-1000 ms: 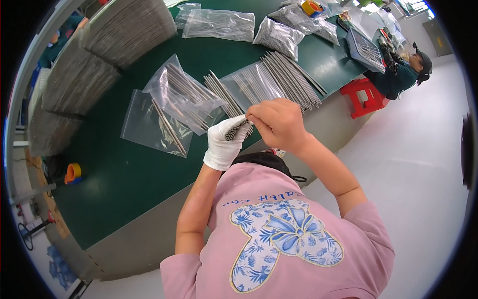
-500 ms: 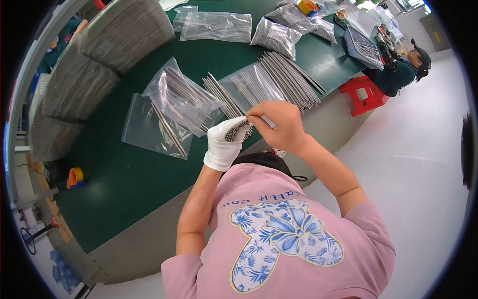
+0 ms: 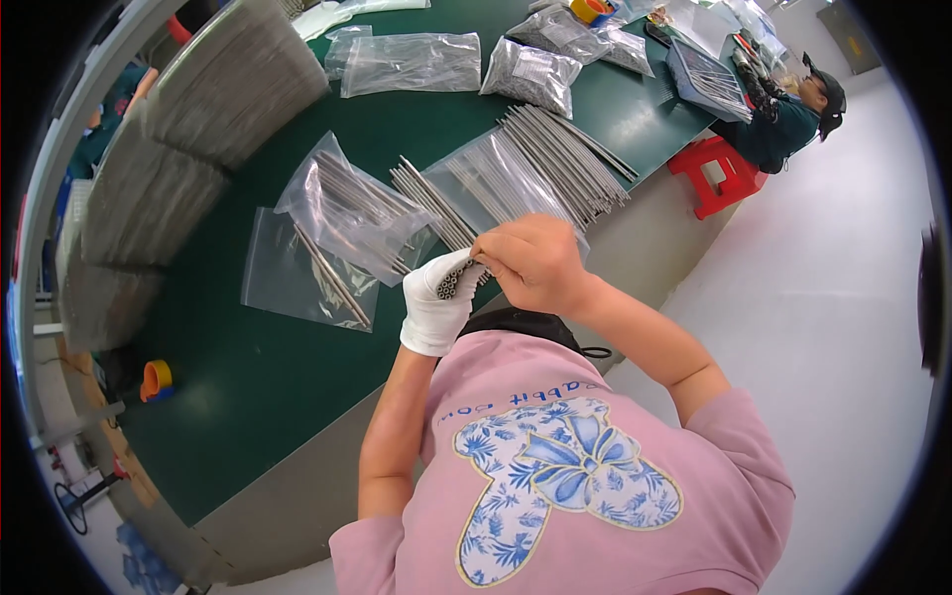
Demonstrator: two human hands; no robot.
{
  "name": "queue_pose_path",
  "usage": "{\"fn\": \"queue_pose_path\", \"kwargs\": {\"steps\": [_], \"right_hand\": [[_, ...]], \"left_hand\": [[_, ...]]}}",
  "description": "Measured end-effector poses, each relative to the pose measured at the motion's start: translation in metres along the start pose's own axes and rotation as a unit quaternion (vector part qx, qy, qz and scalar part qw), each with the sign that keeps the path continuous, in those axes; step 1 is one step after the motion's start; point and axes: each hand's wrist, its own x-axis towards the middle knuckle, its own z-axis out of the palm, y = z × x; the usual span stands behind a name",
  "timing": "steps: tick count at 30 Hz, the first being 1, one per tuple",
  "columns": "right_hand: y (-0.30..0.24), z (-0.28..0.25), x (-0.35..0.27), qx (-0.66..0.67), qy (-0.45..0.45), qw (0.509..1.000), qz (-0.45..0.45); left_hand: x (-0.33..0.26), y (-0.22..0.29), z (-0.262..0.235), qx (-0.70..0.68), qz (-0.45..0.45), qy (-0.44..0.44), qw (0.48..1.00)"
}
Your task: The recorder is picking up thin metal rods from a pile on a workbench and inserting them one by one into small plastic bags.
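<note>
My left hand (image 3: 433, 309), in a white glove, is closed round a bundle of thin metal tubes (image 3: 455, 282) whose hollow ends face me. My bare right hand (image 3: 534, 266) is closed at the tube ends, finger and thumb pinched together beside the glove; what the pinch holds is too small to make out. Beyond my hands lie more metal tubes (image 3: 432, 203) in a row. A clear plastic bag (image 3: 342, 213) with tubes in it rests to the left, on top of another flat clear bag (image 3: 268, 273).
A large pile of metal rods (image 3: 565, 164) lies at the right. Filled bags (image 3: 531, 77) and an empty-looking clear bag (image 3: 412, 64) sit along the back. Stacked grey bundles (image 3: 233, 84) stand at left, near a tape roll (image 3: 157, 380). A co-worker (image 3: 783, 119) sits by a red stool (image 3: 716, 177).
The view has shifted slightly. Both my hands stay together at the tube ends, with the right hand's fingers turned a little further down over them.
</note>
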Motion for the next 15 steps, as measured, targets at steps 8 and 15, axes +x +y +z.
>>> {"fn": "queue_pose_path", "kwargs": {"steps": [8,15], "right_hand": [[-0.002,-0.001,0.002,-0.003,0.007,1.0,0.008],[-0.008,-0.013,0.017,0.018,0.026,0.999,0.033]], "left_hand": [[-0.003,-0.007,-0.001,0.016,-0.006,-0.004,1.0],[0.002,0.005,-0.001,0.004,-0.001,-0.006,1.0]]}}
